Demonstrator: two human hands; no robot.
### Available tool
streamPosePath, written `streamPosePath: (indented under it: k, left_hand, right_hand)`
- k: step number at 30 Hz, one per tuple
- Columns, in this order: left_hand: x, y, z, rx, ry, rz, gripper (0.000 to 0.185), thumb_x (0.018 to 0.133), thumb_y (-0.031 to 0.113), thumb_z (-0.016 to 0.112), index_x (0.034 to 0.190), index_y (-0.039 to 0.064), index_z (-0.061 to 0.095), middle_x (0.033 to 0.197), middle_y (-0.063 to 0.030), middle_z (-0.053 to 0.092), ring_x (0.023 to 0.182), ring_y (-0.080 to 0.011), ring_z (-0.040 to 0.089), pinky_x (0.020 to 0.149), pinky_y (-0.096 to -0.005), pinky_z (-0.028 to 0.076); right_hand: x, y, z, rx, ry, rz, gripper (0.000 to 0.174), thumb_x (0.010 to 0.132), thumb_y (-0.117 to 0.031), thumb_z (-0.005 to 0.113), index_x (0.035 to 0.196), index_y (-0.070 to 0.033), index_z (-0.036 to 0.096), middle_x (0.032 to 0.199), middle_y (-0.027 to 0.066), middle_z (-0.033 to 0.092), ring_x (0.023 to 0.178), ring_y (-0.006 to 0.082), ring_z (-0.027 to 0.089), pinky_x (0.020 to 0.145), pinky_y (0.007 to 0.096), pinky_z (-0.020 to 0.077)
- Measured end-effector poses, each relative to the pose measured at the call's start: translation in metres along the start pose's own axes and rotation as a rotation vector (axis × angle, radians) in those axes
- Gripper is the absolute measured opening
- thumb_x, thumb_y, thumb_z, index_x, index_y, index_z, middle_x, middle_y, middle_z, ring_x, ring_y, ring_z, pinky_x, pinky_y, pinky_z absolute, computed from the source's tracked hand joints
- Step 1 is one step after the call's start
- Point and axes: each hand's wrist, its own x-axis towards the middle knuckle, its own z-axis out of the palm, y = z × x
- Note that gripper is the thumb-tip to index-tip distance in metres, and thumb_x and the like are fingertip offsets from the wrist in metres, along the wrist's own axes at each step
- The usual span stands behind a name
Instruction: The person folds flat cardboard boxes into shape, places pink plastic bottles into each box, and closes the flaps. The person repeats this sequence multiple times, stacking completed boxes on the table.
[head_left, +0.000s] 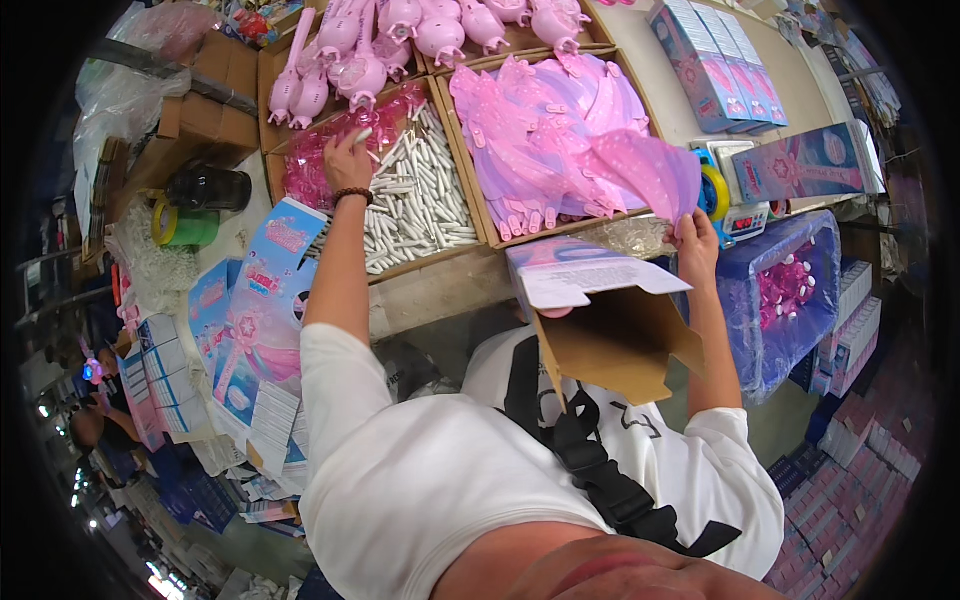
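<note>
My left hand (347, 163), with a beaded bracelet at the wrist, is over a cardboard tray at the line between pink transparent plastic packs (307, 169) and a heap of small white sticks (420, 202). One white stick (364, 136) shows at its fingertips. In my right hand (694, 238) is the tip of a pink-purple, wing-shaped plastic piece (652, 172). Its other end lies over a tray of similar pieces (540, 127). Below, an open printed carton (615, 337) stands before my torso, its mouth facing me, beside my right forearm.
Pink bubble wands (442, 34) fill the trays behind. Printed cartons (712, 67) stand at the back right, near a scale (746, 217) and a yellow tape roll (715, 193). A blue lined crate (780, 300) holds pink bottles. Flat cartons (255, 315) lie left.
</note>
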Motion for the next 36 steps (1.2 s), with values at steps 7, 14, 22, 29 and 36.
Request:
streamPosePath:
  k: [7, 14, 22, 29, 36]
  left_hand:
    - [-0.105, 0.173, -0.148, -0.673, 0.204, 0.35, 0.031, 0.09, 0.014, 0.066, 0.118, 0.003, 0.065, 0.129, -0.0191, 0.057, 0.112, -0.0257, 0.058, 0.091, -0.0342, 0.048]
    - [-0.206, 0.279, -0.221, -0.775, -0.212, 0.816, 0.027, 0.08, 0.027, 0.076, 0.106, 0.025, 0.072, 0.135, -0.0264, 0.052, 0.125, -0.0464, 0.045, 0.106, -0.0559, 0.029]
    - [-0.211, 0.306, -0.22, -0.277, -0.333, 0.78, 0.05, 0.072, 0.039, 0.08, 0.115, 0.017, 0.071, 0.143, -0.0218, 0.045, 0.138, -0.0487, 0.028, 0.112, -0.0542, 0.022]
    - [-0.212, 0.271, -0.2, -0.662, -0.153, 0.698, 0.113, 0.061, 0.066, 0.079, 0.148, 0.009, 0.035, 0.156, -0.0236, 0.02, 0.144, -0.0393, 0.021, 0.115, -0.0518, 0.018]
    - [-0.229, 0.245, -0.148, -1.019, -0.277, 0.531, 0.125, 0.062, 0.047, 0.089, 0.15, -0.003, 0.015, 0.154, -0.0212, 0.021, 0.141, -0.0322, 0.027, 0.114, -0.0427, 0.024]
  right_hand:
    - [0.024, -0.021, 0.005, 0.284, -0.154, 0.064, 0.022, 0.099, -0.015, 0.053, 0.115, -0.001, 0.055, 0.083, 0.0009, 0.056, 0.074, 0.0115, 0.056, 0.065, 0.0273, 0.0489]
    - [0.052, -0.034, 0.006, 0.3, -0.295, 0.044, 0.02, 0.098, -0.014, 0.054, 0.113, 0.0, 0.056, 0.079, 0.0004, 0.055, 0.071, 0.0113, 0.056, 0.064, 0.0279, 0.049]
    - [0.053, -0.058, -0.022, 0.453, -0.349, 0.087, 0.015, 0.099, -0.016, 0.054, 0.107, -0.005, 0.058, 0.075, -0.0014, 0.054, 0.07, 0.0108, 0.056, 0.062, 0.0251, 0.0483]
    - [0.034, -0.086, -0.026, 0.597, -0.232, -0.099, 0.029, 0.097, -0.009, 0.057, 0.125, -0.001, 0.054, 0.08, -0.0026, 0.055, 0.07, 0.005, 0.052, 0.062, 0.0194, 0.0453]
    - [0.017, -0.165, -0.043, 0.532, -0.429, -0.617, 0.034, 0.096, 0.0, 0.054, 0.129, 0.006, 0.052, 0.102, 0.0082, 0.065, 0.084, 0.0073, 0.057, 0.078, 0.0201, 0.0467]
